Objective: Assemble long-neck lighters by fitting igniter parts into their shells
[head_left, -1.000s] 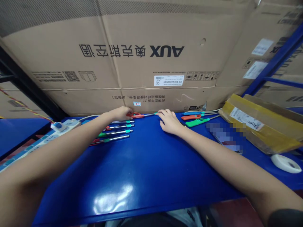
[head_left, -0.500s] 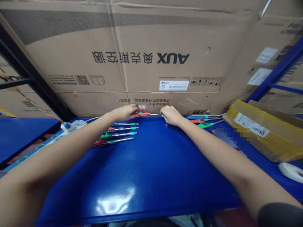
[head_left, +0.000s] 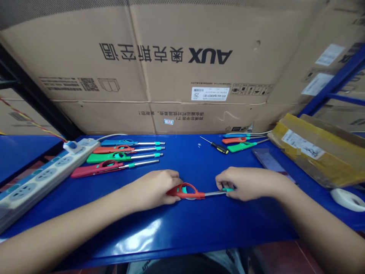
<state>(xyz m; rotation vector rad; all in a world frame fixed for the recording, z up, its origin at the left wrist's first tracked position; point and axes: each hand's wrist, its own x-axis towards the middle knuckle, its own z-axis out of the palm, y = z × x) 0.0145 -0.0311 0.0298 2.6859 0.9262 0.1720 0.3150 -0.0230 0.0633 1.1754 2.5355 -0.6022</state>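
A red long-necked lighter (head_left: pixel 190 191) with a green trigger and a metal tube lies across the blue table (head_left: pixel 182 228) near me. My left hand (head_left: pixel 155 188) is closed around its red handle. My right hand (head_left: pixel 245 183) pinches the green-tipped end of the metal tube. Several more lighters, blue, red and green (head_left: pixel 119 156), lie in a row at the back left. Three others (head_left: pixel 239 141) lie at the back right.
A small yellow-and-black screwdriver (head_left: pixel 215 146) lies at the back. A white power strip (head_left: pixel 42 173) runs along the left edge. A phone (head_left: pixel 269 161), a taped cardboard parcel (head_left: pixel 316 148) and a tape roll (head_left: pixel 348 198) are on the right. Large cardboard boxes (head_left: pixel 171 64) wall the back.
Both hands have pulled back from the far edge of the table towards me, carrying the red lighter with them. The row of lighters at the left is now uncovered.
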